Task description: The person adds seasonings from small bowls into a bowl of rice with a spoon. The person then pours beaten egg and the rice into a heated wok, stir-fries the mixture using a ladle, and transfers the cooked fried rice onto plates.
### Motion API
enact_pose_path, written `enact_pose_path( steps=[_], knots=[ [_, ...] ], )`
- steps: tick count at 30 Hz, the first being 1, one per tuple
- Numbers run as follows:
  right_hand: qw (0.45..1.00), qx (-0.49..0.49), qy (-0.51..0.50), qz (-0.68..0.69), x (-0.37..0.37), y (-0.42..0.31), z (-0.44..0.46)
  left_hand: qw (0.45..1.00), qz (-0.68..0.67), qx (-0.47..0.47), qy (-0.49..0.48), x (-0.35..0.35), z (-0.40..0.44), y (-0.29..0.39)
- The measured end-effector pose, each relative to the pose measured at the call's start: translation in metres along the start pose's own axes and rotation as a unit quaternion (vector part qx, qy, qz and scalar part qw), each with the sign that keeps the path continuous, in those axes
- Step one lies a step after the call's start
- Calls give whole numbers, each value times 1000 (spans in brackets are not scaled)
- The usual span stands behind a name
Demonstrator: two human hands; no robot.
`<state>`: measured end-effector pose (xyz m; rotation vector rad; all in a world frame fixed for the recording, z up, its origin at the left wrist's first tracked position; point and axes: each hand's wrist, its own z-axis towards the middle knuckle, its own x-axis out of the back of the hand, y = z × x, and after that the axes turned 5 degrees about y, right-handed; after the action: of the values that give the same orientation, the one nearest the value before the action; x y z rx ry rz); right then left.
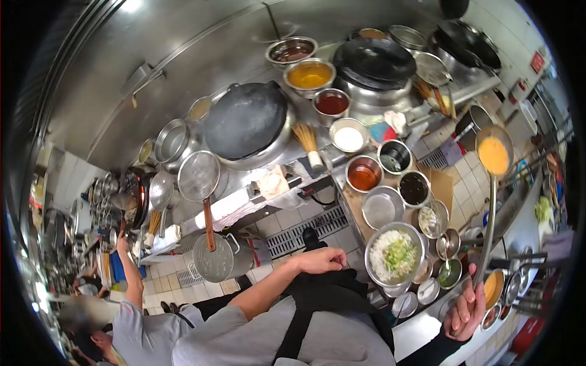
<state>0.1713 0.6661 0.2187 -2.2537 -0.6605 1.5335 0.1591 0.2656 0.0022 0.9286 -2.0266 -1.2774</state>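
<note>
My left hand [320, 260] is in front of my body with its fingers curled together, and nothing shows in it. At the right, my right hand [464, 310] grips the long handle of a ladle [493, 155], whose bowl holds orange-yellow liquid like beaten egg. Between the hands, a steel bowl [370, 259] of white rice and chopped green leaves stands on the side counter. Beyond it are a pot of dark sauce [414, 188], a pot of reddish sauce [364, 174] and an empty-looking steel pot [383, 208].
Two black woks [245, 121] [375, 61] sit on the range ahead. A wooden-handled strainer [199, 175] lies across its edge, above a large pot [213, 257]. A bamboo brush [308, 145] lies between the woks. Another person [143, 332] works at the left.
</note>
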Motion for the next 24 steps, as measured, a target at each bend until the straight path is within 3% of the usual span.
enact_pose_path(
  steps=[4,5,8,13,17,19,21,24],
  knots=[
    [983,-127,-132,-26,-81,39,33,997,-54,-5,50,49,-15,-28],
    [978,-169,-114,-40,-96,47,45,995,-68,3,69,64,-20,-33],
    [934,-306,-184,-6,-147,104,95,986,-111,30,123,107,-43,-46],
    [837,-504,-183,108,-228,256,182,962,-141,74,221,172,-96,-78],
    [758,-619,-164,122,-244,398,269,926,-152,141,316,193,-143,-138],
    [752,-637,-162,47,-243,462,311,902,-150,169,367,192,-167,-158],
    [792,-586,-148,-89,-257,504,323,874,-160,184,420,186,-185,-188],
    [778,-348,-229,-469,-278,543,322,808,-167,217,522,152,-201,-247]
  ],
)
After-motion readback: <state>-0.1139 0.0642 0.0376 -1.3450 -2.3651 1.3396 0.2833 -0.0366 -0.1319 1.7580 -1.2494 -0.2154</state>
